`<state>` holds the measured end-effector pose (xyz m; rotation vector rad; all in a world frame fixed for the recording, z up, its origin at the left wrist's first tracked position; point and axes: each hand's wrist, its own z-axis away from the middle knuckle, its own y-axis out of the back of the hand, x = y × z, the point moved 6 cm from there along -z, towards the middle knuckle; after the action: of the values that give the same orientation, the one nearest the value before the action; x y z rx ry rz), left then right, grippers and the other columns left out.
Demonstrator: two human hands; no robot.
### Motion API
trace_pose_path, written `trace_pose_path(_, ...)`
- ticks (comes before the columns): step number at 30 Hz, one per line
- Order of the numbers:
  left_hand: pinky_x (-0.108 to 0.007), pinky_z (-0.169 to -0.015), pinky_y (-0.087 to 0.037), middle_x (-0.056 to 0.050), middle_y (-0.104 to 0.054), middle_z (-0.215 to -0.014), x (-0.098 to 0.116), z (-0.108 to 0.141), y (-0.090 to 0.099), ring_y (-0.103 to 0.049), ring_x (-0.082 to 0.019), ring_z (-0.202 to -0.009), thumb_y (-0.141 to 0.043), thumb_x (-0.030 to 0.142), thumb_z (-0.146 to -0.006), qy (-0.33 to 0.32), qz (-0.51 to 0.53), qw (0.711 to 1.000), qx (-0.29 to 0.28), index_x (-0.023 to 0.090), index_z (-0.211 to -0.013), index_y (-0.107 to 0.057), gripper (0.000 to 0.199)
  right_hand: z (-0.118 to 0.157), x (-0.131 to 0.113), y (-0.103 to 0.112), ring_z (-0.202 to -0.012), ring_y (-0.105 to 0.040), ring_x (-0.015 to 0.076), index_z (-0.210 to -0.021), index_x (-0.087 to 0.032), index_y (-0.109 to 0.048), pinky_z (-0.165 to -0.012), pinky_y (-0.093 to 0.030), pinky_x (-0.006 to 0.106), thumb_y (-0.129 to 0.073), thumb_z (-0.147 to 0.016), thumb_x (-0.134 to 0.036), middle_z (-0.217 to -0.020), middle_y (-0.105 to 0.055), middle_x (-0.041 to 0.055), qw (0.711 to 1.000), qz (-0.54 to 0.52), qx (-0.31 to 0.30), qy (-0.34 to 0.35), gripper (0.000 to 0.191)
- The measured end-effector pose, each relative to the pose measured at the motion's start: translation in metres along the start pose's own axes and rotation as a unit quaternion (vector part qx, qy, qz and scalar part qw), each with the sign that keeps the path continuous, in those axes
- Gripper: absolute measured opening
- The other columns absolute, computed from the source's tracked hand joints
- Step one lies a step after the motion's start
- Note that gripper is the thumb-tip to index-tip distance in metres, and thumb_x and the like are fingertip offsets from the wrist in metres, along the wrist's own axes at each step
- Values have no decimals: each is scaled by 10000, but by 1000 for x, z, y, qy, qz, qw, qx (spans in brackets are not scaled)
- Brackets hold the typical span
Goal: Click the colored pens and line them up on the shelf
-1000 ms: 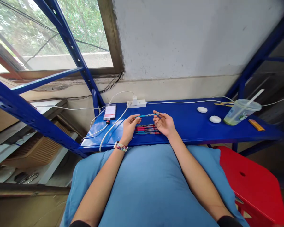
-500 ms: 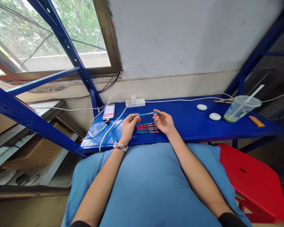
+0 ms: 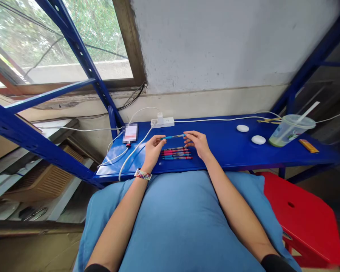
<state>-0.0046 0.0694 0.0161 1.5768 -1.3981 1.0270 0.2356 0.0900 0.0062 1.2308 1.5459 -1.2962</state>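
A blue pen (image 3: 175, 136) is held level between my two hands, above the blue table. My left hand (image 3: 155, 147) pinches its left end between thumb and fingers. At the pen's right end, the fingertips of my right hand (image 3: 197, 142) close on it. Just below the held pen, several pens (image 3: 175, 153) with pink, red and blue parts lie side by side on the table (image 3: 221, 139), pointing left to right.
A white power strip (image 3: 167, 121) with cables sits at the back edge, a boxy white item (image 3: 130, 133) at the left. Two white oval objects (image 3: 243, 128), a plastic cup with a straw (image 3: 290, 130) and an orange packet (image 3: 308, 146) are at the right. A red stool (image 3: 303, 215) stands lower right.
My right hand has turned, its fingers now reaching left over the pen's right end. More of the pens lying on the table show. My left hand has barely moved.
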Motion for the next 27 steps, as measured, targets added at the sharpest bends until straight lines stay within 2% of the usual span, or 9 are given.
trace_pose_path(2,-337,-831,-587,-44,-803,-914,2,-1,3,-741,-207,-862,-780,355,-880,-4,-72,997,-17,204,-1064,-810,240,-3,-3,6,-803,-745,224,-989,-220,-865,-690,-620,325,-800,-828,-382,-893,-822,54,989,130,4,67,237)
trace_pose_path(4,-333,-766,-557,-32,-790,-854,2,-1,4,-710,-206,-793,-748,349,-903,-4,-155,987,-44,212,-1039,-817,205,-4,-3,10,-884,-758,247,-954,-228,-872,-799,-614,363,-755,-862,-355,-950,-838,62,967,230,-9,112,196)
trace_pose_path(6,-342,-751,-539,-32,-793,-841,2,-1,4,-692,-210,-767,-714,348,-938,-7,-217,974,-62,221,-1015,-828,187,-5,0,10,-909,-763,256,-921,-232,-871,-860,-595,381,-732,-873,-302,-974,-846,65,945,301,-30,123,164)
trace_pose_path(8,-352,-778,-539,-40,-810,-886,2,0,5,-697,-219,-790,-694,330,-959,-17,-250,966,-64,227,-985,-836,177,-4,5,9,-895,-765,253,-908,-230,-871,-844,-584,369,-723,-867,-246,-958,-846,64,932,342,-55,109,154)
trace_pose_path(12,-373,-854,-547,-55,-829,-969,0,0,3,-723,-245,-879,-686,245,-955,-37,-287,954,-76,232,-979,-842,159,-3,9,6,-863,-759,236,-931,-220,-875,-805,-572,334,-717,-859,-182,-920,-840,59,920,375,-67,91,178)
trace_pose_path(16,-396,-924,-552,-59,-834,-1022,-3,-1,0,-736,-263,-957,-668,190,-963,-51,-312,944,-96,238,-996,-843,184,-2,8,5,-828,-733,221,-938,-217,-880,-791,-562,325,-720,-870,-189,-918,-827,61,911,398,-59,92,176)
trace_pose_path(23,-460,-995,-521,-68,-818,-982,-4,0,-3,-711,-289,-1003,-636,218,-1010,-91,-356,923,-111,242,-975,-832,201,0,8,4,-786,-683,198,-908,-230,-882,-775,-540,319,-722,-870,-187,-935,-787,57,900,420,-55,104,170)
trace_pose_path(27,-476,-1009,-513,-66,-819,-990,-7,0,-4,-708,-289,-1014,-627,206,-997,-85,-363,921,-116,240,-983,-830,206,-1,9,4,-764,-667,195,-875,-227,-866,-762,-532,325,-722,-869,-188,-907,-769,51,899,424,-53,101,150)
